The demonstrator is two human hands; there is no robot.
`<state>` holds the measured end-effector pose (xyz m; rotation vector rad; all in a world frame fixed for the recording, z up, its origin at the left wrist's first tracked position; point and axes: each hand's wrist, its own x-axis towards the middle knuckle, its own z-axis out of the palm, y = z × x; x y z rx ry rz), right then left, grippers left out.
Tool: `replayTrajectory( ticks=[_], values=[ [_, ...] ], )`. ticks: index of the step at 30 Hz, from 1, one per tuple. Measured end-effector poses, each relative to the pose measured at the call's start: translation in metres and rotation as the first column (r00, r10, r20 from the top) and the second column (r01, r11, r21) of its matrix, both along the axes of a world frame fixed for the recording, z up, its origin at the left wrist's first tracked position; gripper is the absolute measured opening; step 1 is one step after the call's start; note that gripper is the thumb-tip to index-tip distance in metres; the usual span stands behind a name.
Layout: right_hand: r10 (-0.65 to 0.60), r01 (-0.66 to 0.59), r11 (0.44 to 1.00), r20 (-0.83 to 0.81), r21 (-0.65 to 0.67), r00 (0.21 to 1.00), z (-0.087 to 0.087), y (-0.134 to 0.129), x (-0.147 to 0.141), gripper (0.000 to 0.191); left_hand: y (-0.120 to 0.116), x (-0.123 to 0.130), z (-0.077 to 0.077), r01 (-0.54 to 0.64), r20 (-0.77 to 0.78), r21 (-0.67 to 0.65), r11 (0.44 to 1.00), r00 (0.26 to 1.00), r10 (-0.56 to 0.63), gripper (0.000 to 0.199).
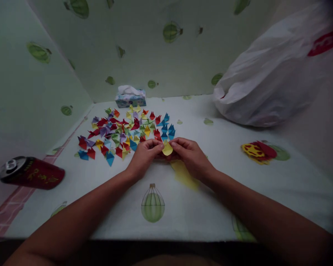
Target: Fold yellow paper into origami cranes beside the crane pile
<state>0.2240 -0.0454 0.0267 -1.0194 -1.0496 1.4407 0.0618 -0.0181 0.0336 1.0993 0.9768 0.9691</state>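
Note:
Between my two hands is a small piece of folded yellow paper (167,148), raised a little over the table. My left hand (145,155) pinches its left side between thumb and fingers. On the other side, my right hand (190,154) grips it the same way. Under my right hand lies a flat yellow sheet (184,175), partly covered by the hand. Just beyond my hands spreads a crowd of small folded paper figures (115,139) in red, blue, yellow, green, purple and orange, some partly hidden behind my left hand.
A tissue box (130,97) stands at the back. At the left edge is a dark red drink can (30,172). A big white plastic bag (262,77) fills the back right, with a red and yellow paper item (258,151) in front of it on the printed tablecloth (113,214).

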Motion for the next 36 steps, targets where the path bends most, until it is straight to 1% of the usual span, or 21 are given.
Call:
replayTrajectory(
  ticks=[6, 13, 24, 29, 36],
  values=[
    [0.018, -0.019, 1.0, -0.026, -0.02, 1.0, -0.0014, 0.0005, 0.0006, 0.029, -0.0013, -0.0007, 0.0008, 0.005, -0.012, 0.011, 1.0, 1.0, -0.005, 0.026],
    [0.02, -0.02, 1.0, 0.017, 0.0, 1.0, -0.0047, 0.0014, 0.0015, 0.029, -0.0021, -0.0021, 0.0009, 0.034, -0.061, 0.076, 0.997, 0.998, -0.029, 0.026],
    [0.023, -0.023, 0.999, 0.013, -0.038, 1.0, -0.0008, 0.0004, 0.0014, 0.027, -0.0029, -0.0022, 0.0014, 0.051, -0.129, 0.132, 0.99, 0.991, -0.034, 0.024],
    [0.023, -0.022, 0.999, 0.02, -0.032, 1.0, -0.0013, 0.001, 0.0022, 0.024, -0.0039, -0.0027, 0.0004, 0.066, -0.13, 0.138, 0.988, 0.99, -0.049, 0.024],
    [0.027, -0.027, 1.0, 0.064, -0.007, 0.998, -0.0001, -0.0001, 0.0024, 0.025, -0.0049, -0.0018, 0.0007, 0.062, -0.087, 0.091, 0.994, 0.995, -0.054, 0.026]
  ],
)
